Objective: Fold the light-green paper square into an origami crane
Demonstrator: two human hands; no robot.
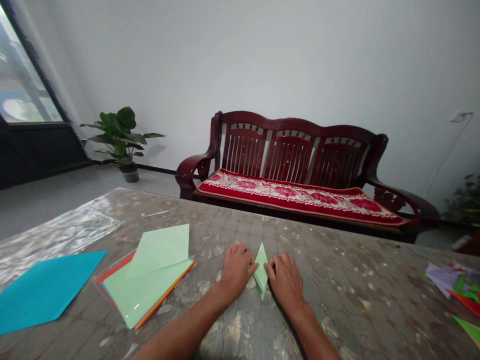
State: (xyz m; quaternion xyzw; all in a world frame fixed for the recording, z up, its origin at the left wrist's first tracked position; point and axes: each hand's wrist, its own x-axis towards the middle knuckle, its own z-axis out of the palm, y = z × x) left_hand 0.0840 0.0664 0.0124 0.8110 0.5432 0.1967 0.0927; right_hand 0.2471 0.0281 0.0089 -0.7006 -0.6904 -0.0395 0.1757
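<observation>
A light green folded paper (261,272), shaped like a narrow diamond, lies on the patterned tablecloth (210,320) between my two hands. My left hand (239,267) grips its left edge, thumb on the paper and the other fingers curled. On the opposite side, my right hand (285,279) has its thumb and curled fingers at the right edge. The diamond's upper and lower points stick out beyond the fingers. Near the lower point, layered folds show. What the fingertips do beneath the paper is hidden.
Left of my hands lies a stack of coloured paper (150,295) with a loose green sheet (165,250) on top. A blue paper (48,287) is farther left. Folded colourful paper pieces (446,280) lie at the right edge. A wooden bench (288,150) stands beyond the table.
</observation>
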